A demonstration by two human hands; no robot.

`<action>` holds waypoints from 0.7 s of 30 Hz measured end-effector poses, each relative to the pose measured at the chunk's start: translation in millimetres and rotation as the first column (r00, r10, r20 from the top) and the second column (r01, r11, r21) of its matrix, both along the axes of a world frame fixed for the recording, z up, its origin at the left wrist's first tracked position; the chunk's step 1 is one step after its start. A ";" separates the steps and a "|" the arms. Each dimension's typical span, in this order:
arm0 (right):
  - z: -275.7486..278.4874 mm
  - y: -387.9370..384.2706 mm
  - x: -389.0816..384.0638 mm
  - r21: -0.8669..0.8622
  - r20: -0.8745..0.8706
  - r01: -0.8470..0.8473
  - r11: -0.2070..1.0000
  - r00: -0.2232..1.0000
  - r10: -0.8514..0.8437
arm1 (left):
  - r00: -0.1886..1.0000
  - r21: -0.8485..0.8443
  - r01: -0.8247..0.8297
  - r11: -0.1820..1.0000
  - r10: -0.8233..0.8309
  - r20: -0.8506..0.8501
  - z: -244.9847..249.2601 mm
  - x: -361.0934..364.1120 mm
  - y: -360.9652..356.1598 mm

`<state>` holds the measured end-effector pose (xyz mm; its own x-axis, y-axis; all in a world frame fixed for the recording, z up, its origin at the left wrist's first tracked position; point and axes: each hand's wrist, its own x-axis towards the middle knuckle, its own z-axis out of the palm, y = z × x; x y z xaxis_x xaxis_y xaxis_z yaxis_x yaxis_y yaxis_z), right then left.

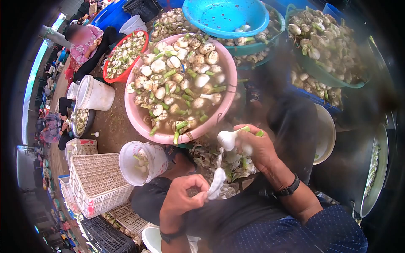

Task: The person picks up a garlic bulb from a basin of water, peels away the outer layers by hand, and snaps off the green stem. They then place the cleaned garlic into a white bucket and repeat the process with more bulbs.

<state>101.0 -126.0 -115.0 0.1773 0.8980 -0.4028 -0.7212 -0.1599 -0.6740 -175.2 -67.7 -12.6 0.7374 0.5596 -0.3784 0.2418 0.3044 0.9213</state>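
Observation:
My right hand (258, 148) is closed around the green stem of a white garlic bulb (228, 140), with a second pale bulb (246, 149) partly hidden under the fingers. Between the thumb and forefinger of my left hand (185, 195) is a strip of white garlic skin (217, 182). A thin twisted end of that strip reaches up to just below the bulb. Loose peelings (240, 164) lie in a heap beneath both hands. Ahead of them stands a pink tub (131, 110) of garlic bulbs in murky water.
A white bucket (126, 164) with a few bulbs stands at left, near stacked plastic crates (99, 179). Blue (225, 17), green (337, 80) and red (110, 76) basins crowd the far side. A metal pot (383, 168) is at right. Another person (86, 46) sits at upper left.

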 end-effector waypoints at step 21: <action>13.3 -3.9 -13.2 -0.060 0.100 -0.013 0.998 0.995 0.019 | 0.877 0.676 -0.334 0.656 0.479 -0.031 -42.7 79.3 -10.1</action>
<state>87.8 -129.9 -101.6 0.2055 0.8761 -0.4361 -0.6470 -0.2127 -0.7322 -95.9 -77.7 -55.3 0.3298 0.9409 0.0772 0.4274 -0.2217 0.8765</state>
